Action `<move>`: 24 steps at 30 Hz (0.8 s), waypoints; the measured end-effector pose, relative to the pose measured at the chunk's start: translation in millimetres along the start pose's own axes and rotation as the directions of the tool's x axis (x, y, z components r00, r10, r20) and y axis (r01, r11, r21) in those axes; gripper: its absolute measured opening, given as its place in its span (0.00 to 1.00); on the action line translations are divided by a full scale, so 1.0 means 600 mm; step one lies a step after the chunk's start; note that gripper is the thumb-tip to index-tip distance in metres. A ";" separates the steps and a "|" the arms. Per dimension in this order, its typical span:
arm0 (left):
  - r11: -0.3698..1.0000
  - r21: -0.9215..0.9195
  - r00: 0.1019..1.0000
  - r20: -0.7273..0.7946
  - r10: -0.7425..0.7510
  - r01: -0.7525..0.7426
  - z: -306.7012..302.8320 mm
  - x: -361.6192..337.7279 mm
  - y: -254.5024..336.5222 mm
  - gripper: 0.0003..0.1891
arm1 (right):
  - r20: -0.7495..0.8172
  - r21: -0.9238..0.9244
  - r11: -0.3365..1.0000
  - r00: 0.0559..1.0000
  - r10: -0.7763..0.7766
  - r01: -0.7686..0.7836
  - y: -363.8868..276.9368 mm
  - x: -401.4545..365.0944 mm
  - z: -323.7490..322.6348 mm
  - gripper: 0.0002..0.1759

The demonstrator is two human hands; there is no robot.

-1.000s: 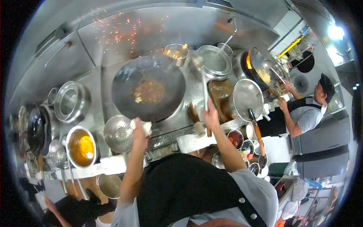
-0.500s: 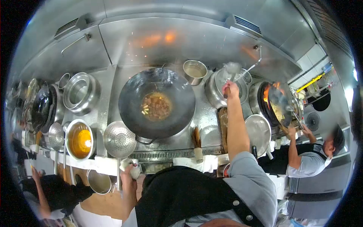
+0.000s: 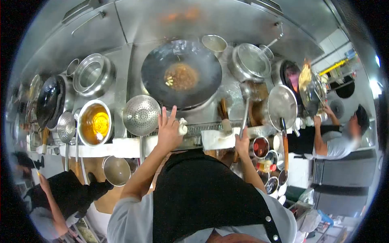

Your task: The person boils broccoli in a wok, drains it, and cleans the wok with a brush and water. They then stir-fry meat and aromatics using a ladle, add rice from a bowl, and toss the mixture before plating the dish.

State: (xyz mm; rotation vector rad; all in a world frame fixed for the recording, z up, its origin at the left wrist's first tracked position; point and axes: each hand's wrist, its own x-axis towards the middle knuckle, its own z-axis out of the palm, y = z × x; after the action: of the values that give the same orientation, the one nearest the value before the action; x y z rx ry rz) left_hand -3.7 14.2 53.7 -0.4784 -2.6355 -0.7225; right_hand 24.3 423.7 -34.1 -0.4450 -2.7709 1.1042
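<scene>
A large black wok (image 3: pixel 154 67) sits on the stove ahead of me, with browned chunks of food (image 3: pixel 181 77) and a few pale pieces in a little sauce at its bottom. My left hand (image 3: pixel 169 135) is at the wok's near edge, two fingers stretched toward the rim. A bunched white cloth (image 3: pixel 183 127) is tucked at its thumb side. In my right hand (image 3: pixel 242 141) is the handle of a long metal ladle (image 3: pixel 245 105); its blurred bowl points away from me, right of the wok. A bamboo brush (image 3: pixel 224 115) stands between the hands.
Left of the wok are a perforated skimmer (image 3: pixel 142 115), a bowl of yellow oil (image 3: pixel 95 122) and stacked metal pots (image 3: pixel 94 75). A strainer (image 3: pixel 282 106) and a lidded-looking pot (image 3: pixel 248 65) are at right. Co-workers (image 3: pixel 330 139) stand on both sides, one tilting a wok.
My right hand has come back from the pot at the right, bringing the ladle toward me. The left hand has moved up to the wok with the cloth. The view has tilted downward.
</scene>
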 end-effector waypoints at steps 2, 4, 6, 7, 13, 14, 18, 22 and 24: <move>1.000 -0.005 0.999 -0.032 0.007 -0.008 0.010 -0.024 0.008 0.22 | 0.159 0.033 0.997 0.985 0.069 -0.075 0.054 -0.029 -0.013 0.42; 0.995 -0.095 0.993 -0.117 -0.021 0.010 0.005 -0.041 0.023 0.22 | 0.074 -0.009 0.986 0.984 0.164 -0.164 -0.014 -0.070 -0.068 0.41; 0.962 -0.270 0.989 -0.130 -0.070 0.032 -0.009 -0.057 0.060 0.25 | -0.099 0.201 0.976 0.989 0.110 -0.088 0.003 -0.098 -0.104 0.39; 0.930 -0.338 0.984 -0.047 -0.169 0.144 -0.031 -0.067 0.094 0.23 | -0.168 0.276 0.959 0.980 0.108 -0.058 0.004 -0.110 -0.134 0.39; 0.821 -0.260 0.823 0.428 -0.374 0.508 0.041 -0.184 0.123 0.26 | -0.309 0.473 0.863 0.883 0.353 -0.180 -0.052 -0.223 -0.442 0.37; 0.821 -0.261 0.805 0.484 -0.344 0.508 0.054 -0.191 0.138 0.25 | -0.320 0.493 0.847 0.863 0.391 -0.201 -0.037 -0.248 -0.481 0.38; 0.909 -0.357 0.895 0.444 -0.035 0.213 0.147 -0.204 0.208 0.23 | -0.283 0.219 0.899 0.857 0.431 -0.379 0.078 -0.338 -0.586 0.40; 0.787 -0.467 0.808 0.586 -0.065 0.402 0.228 -0.117 0.396 0.24 | -0.161 0.110 0.923 0.909 0.384 -0.370 0.259 -0.368 -0.569 0.40; 0.765 -0.501 0.796 0.605 -0.024 0.404 0.326 -0.084 0.448 0.28 | -0.170 0.032 0.959 0.944 0.284 -0.283 0.340 -0.357 -0.535 0.39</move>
State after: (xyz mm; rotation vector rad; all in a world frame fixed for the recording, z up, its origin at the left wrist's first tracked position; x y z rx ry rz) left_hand 101.2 326.9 -13.0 -0.6276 -2.9815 -1.8058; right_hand 344.8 706.0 56.6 -0.9171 -2.6058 1.0694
